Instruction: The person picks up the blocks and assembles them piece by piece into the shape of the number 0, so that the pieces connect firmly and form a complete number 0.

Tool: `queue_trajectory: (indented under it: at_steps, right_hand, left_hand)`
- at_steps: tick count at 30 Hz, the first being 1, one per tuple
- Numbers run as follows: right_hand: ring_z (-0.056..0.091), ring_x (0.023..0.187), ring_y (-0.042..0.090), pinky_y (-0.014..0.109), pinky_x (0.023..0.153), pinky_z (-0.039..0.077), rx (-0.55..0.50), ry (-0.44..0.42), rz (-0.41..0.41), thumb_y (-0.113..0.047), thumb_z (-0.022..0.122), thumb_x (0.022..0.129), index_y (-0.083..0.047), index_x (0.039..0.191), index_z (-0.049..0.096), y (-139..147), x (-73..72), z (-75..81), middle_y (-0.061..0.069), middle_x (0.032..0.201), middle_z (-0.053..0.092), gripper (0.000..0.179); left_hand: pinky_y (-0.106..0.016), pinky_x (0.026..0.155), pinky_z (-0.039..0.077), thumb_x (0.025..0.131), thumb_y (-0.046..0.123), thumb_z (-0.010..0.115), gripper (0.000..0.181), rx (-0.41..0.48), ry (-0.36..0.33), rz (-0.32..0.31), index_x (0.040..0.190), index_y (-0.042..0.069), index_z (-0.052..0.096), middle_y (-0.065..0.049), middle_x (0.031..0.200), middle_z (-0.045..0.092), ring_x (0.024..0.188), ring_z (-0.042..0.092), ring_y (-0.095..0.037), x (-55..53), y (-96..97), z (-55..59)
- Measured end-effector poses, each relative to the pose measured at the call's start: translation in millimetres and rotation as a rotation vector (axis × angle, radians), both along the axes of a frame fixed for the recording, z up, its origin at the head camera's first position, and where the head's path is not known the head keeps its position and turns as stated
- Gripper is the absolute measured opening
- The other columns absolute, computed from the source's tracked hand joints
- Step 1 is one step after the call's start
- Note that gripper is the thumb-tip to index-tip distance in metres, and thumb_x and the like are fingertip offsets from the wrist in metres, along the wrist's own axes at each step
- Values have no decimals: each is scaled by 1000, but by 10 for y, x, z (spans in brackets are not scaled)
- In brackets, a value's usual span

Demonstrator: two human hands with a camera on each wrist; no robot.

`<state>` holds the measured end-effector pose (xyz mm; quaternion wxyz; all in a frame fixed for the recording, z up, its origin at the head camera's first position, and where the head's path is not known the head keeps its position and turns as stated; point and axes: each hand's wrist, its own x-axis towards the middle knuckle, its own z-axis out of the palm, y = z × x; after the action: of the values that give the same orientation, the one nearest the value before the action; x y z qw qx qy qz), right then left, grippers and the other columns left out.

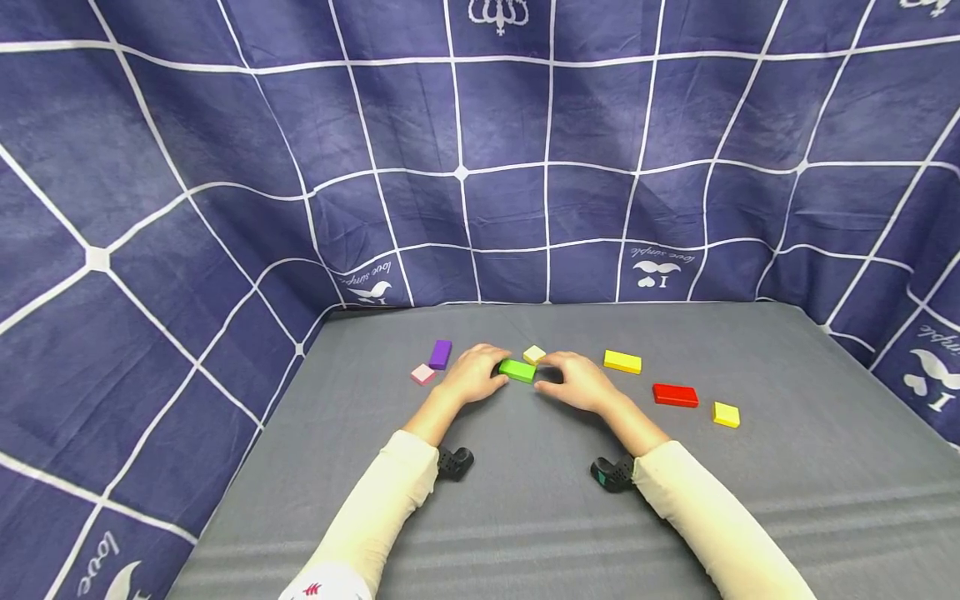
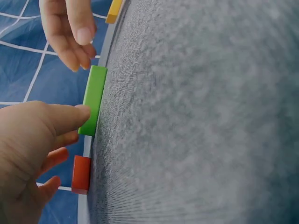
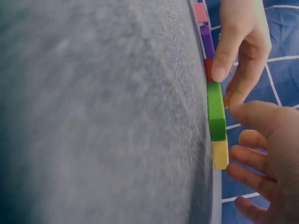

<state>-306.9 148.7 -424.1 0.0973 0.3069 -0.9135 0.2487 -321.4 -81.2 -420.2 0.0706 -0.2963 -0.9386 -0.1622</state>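
My left hand (image 1: pixel 474 373) is at the left end of a green block (image 1: pixel 517 371) lying on the grey cloth. Its thumb (image 2: pixel 70 116) is on the near side of that end and its fingers are on the far side, pinching the block. A small red block (image 2: pixel 81 175) sits just left of the green one, hidden behind the left hand in the head view. My right hand (image 1: pixel 577 379) is at the green block's other end, fingers apart and slightly bent, with nothing held. A pale yellow block (image 1: pixel 534 354) lies just behind the green block.
Left of the hands are a purple block (image 1: pixel 440 354) and a pink block (image 1: pixel 423 374). To the right lie a long yellow block (image 1: pixel 622 361), a red block (image 1: pixel 675 395) and a small yellow block (image 1: pixel 726 414). A blue checked curtain (image 1: pixel 502 208) hangs behind the table.
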Motion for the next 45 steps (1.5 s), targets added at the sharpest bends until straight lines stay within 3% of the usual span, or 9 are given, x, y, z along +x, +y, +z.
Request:
queue_trajectory:
  at_steps: [7,15,24,28,37,45]
  right_hand:
    - [65,101,28,44,90,48,-51,-11,23,-18,76,83,-3,109,71,-120,-60,-30,9,106,70,31]
    - [66,97,27,43,87,50,-130,-96,-17,-14,78,81,-1,107,72,-125,-125,-71,10,101,71,30]
    - [66,94,26,43,87,49,-201,-120,-50,-13,79,81,-3,105,73,-120,-162,-133,8,97,72,28]
    - [66,97,28,45,89,48,-229,-136,-72,-13,79,80,-3,106,72,-111,-149,-162,8,98,72,28]
    - [66,93,26,43,85,49,-306,-154,-55,-9,80,77,-4,101,74,-58,-121,-198,6,94,73,26]
    - [66,89,23,38,80,51,-328,-191,-9,-8,80,77,-4,102,74,5,-100,-170,7,94,72,27]
  left_hand:
    - [-40,102,40,87,14,73,41,16,-5,22,126,5,64,-8,123,65,120,54,-26,-5,-50,-23]
    - [-38,98,43,85,14,74,36,47,16,25,121,8,68,-5,116,69,115,57,-24,-78,-67,-54]
    - [-39,91,46,82,15,77,29,128,28,85,110,10,73,-5,109,70,108,62,-23,-70,-65,-95]
    - [-38,92,45,82,16,78,28,156,-2,107,110,11,74,-4,106,71,108,61,-21,-57,-53,-114]
    - [-39,90,42,78,22,82,30,159,-31,67,106,13,74,4,95,73,100,57,-17,-49,-64,-106]
    - [-32,85,46,76,18,83,32,203,-58,-1,105,8,75,-1,95,74,95,58,-19,-4,-79,-78]
